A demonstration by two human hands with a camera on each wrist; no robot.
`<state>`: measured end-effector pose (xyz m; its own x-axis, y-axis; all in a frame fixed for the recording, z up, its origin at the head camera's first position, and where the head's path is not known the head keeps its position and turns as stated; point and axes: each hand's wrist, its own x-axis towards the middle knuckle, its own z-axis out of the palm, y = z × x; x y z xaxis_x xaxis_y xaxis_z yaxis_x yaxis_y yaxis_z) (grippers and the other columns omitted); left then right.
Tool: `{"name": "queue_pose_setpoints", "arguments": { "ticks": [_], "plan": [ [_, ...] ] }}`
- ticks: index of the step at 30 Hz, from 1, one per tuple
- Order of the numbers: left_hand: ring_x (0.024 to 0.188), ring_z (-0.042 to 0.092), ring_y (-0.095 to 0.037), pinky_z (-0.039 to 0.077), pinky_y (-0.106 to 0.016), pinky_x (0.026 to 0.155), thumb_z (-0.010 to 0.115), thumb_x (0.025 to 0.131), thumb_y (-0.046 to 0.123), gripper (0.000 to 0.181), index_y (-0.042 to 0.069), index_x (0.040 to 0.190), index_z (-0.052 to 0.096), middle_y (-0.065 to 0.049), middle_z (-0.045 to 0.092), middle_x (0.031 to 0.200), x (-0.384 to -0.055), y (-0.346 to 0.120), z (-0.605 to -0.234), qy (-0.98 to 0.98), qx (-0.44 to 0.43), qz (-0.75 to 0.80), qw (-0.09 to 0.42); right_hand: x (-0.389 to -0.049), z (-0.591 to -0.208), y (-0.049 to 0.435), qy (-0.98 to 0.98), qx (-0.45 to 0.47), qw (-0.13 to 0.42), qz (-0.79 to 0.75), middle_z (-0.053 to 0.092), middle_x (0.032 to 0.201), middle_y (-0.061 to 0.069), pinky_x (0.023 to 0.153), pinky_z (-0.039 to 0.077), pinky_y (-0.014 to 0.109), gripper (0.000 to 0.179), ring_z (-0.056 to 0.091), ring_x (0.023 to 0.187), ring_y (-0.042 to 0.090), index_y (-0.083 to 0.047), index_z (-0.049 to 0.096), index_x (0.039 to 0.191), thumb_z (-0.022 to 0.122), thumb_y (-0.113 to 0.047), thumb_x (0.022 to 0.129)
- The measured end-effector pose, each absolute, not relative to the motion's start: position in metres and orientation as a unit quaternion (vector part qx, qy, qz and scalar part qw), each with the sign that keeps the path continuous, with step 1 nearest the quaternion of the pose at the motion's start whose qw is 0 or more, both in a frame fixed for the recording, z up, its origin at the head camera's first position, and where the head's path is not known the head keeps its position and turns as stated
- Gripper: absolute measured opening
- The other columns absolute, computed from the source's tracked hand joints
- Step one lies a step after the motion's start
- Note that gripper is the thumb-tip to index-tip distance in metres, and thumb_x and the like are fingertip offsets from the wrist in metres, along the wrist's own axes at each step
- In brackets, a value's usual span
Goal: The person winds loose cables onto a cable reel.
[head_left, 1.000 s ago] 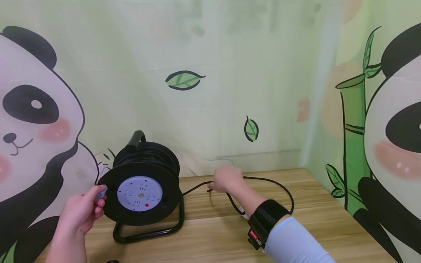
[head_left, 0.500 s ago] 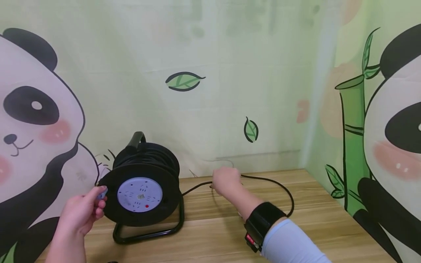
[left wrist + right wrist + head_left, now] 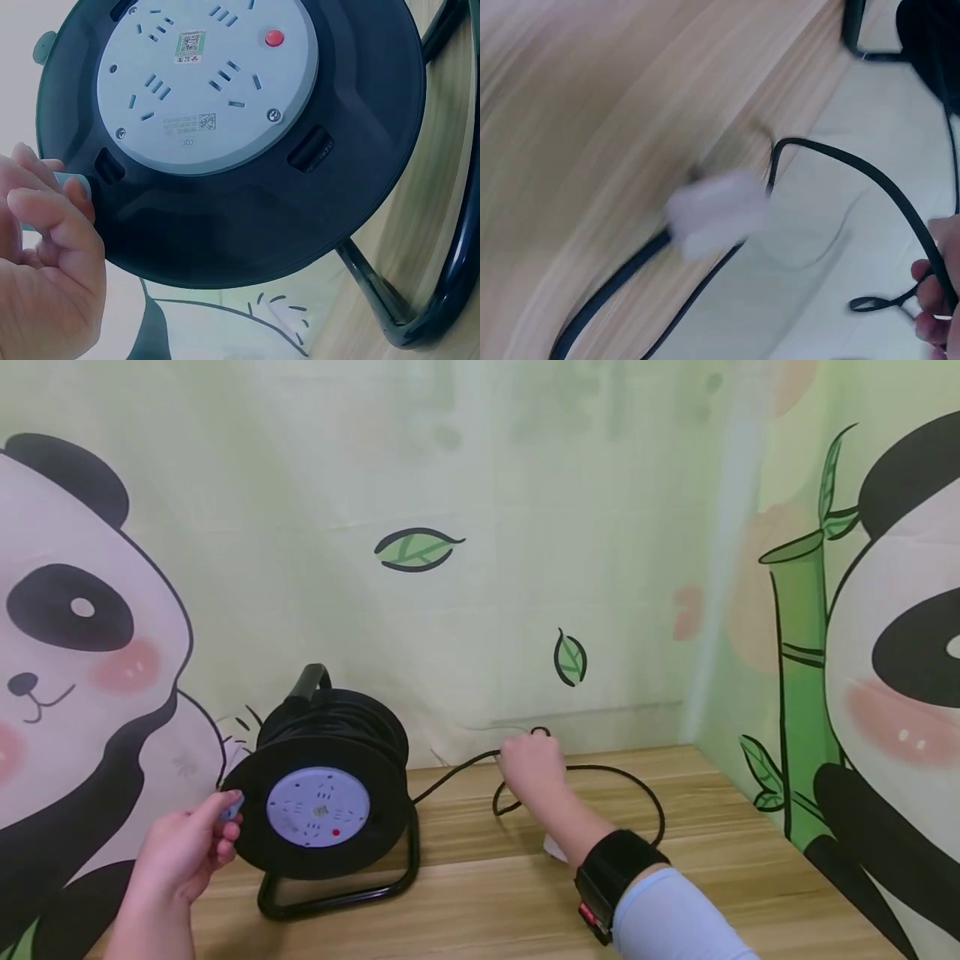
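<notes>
A black cable reel (image 3: 311,864) stands on the table, with a pale socket panel (image 3: 318,807) and a red button on its front disc. At the disc's left rim my left hand (image 3: 176,856) pinches a small blue-grey knob (image 3: 231,806) between thumb and curled fingers. To the right of the reel, my right hand (image 3: 534,770) grips the black cable (image 3: 906,204), which runs up to it from the reel. A small loop of cable sticks out beyond the fingers. Under the right forearm lies a white block (image 3: 716,214) on the cable, blurred in the right wrist view.
The reel rests on a black tube stand (image 3: 337,903) and has a carrying handle (image 3: 311,681) on top. A slack curve of cable (image 3: 654,793) lies on the wooden table (image 3: 465,902) at the right. Behind stands a panda-printed backdrop (image 3: 487,568).
My right hand has risen and shifted slightly right, lifting the stretch of cable from the reel. A cable loop now shows above and below that hand. The left hand keeps its place on the knob.
</notes>
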<state>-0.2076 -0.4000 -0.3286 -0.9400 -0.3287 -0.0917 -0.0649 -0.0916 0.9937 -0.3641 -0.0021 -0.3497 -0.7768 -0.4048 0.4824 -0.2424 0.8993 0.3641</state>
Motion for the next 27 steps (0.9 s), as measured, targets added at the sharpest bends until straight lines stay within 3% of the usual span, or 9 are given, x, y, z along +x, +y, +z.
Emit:
{"name": "queue_pose_setpoints", "arguments": {
  "ticks": [3, 6, 9, 13, 15, 19, 23, 27],
  "plan": [
    [0.046, 0.049, -0.009, 0.049, -0.022, 0.047, 0.068, 0.089, 0.037, 0.035, 0.007, 0.072, 0.062, 0.001, 0.056, 0.06, -0.207, -0.4, -0.329, -0.669, 0.147, -0.723, 0.094, -0.371, -0.348, 0.015, -0.919, 0.157, 0.303, -0.196, 0.052, 0.058, -0.003, 0.071, 0.037, 0.043, 0.044, 0.046, 0.067, 0.022, -0.021, 0.057, 0.059, 0.059, -0.05, 0.091],
    [0.046, 0.049, -0.008, 0.048, -0.022, 0.046, 0.069, 0.088, 0.038, 0.035, 0.008, 0.071, 0.062, 0.001, 0.056, 0.059, -0.208, -0.4, -0.327, -0.673, 0.147, -0.719, 0.095, -0.376, -0.347, 0.033, -0.911, 0.16, 0.308, -0.225, 0.052, 0.063, -0.001, 0.076, 0.032, 0.046, 0.035, 0.042, 0.072, 0.023, -0.02, 0.056, 0.061, 0.063, -0.037, 0.091],
    [0.046, 0.049, -0.008, 0.048, -0.022, 0.047, 0.069, 0.088, 0.038, 0.035, 0.008, 0.071, 0.062, 0.001, 0.056, 0.06, -0.209, -0.401, -0.327, -0.672, 0.147, -0.719, 0.094, -0.379, -0.345, 0.049, -0.887, 0.224, 0.341, -0.215, 0.055, 0.071, 0.002, 0.081, 0.032, 0.048, 0.026, 0.043, 0.076, 0.024, -0.018, 0.059, 0.064, 0.062, -0.024, 0.089],
    [0.047, 0.049, -0.009, 0.048, -0.022, 0.047, 0.069, 0.088, 0.037, 0.034, 0.008, 0.072, 0.062, 0.001, 0.056, 0.06, -0.21, -0.4, -0.328, -0.67, 0.144, -0.722, 0.093, -0.384, -0.343, 0.071, -0.839, 0.348, 0.371, -0.192, 0.061, 0.081, 0.002, 0.089, 0.034, 0.046, 0.027, 0.05, 0.084, 0.024, -0.015, 0.062, 0.068, 0.06, -0.033, 0.088],
    [0.047, 0.049, -0.009, 0.048, -0.022, 0.046, 0.069, 0.089, 0.037, 0.034, 0.008, 0.071, 0.062, 0.001, 0.056, 0.06, -0.21, -0.401, -0.329, -0.671, 0.145, -0.721, 0.091, -0.387, -0.342, 0.083, -0.82, 0.396, 0.372, -0.18, 0.061, 0.08, 0.001, 0.086, 0.036, 0.042, 0.026, 0.053, 0.082, 0.022, -0.015, 0.065, 0.071, 0.061, -0.035, 0.087],
    [0.047, 0.049, -0.009, 0.048, -0.022, 0.047, 0.068, 0.089, 0.037, 0.034, 0.009, 0.072, 0.062, 0.001, 0.056, 0.061, -0.209, -0.401, -0.329, -0.673, 0.146, -0.72, 0.086, -0.388, -0.341, 0.099, -0.799, 0.449, 0.368, -0.155, 0.052, 0.073, -0.002, 0.069, 0.041, 0.034, 0.022, 0.048, 0.066, 0.017, -0.015, 0.065, 0.074, 0.066, -0.033, 0.086],
    [0.048, 0.05, -0.009, 0.049, -0.023, 0.049, 0.068, 0.088, 0.039, 0.035, 0.008, 0.075, 0.062, 0.001, 0.056, 0.062, -0.209, -0.402, -0.33, -0.676, 0.148, -0.717, 0.082, -0.385, -0.341, 0.104, -0.819, 0.45, 0.337, -0.117, 0.042, 0.074, -0.003, 0.052, 0.042, 0.027, 0.019, 0.038, 0.055, 0.011, -0.014, 0.061, 0.078, 0.068, -0.028, 0.088],
    [0.048, 0.049, -0.009, 0.049, -0.022, 0.049, 0.067, 0.089, 0.039, 0.035, 0.008, 0.074, 0.062, 0.001, 0.056, 0.062, -0.208, -0.404, -0.332, -0.679, 0.152, -0.713, 0.081, -0.379, -0.339, 0.095, -0.867, 0.411, 0.273, -0.068, 0.048, 0.077, -0.003, 0.049, 0.044, 0.026, 0.012, 0.044, 0.055, 0.009, -0.012, 0.062, 0.087, 0.065, -0.023, 0.092]
  ]
}}
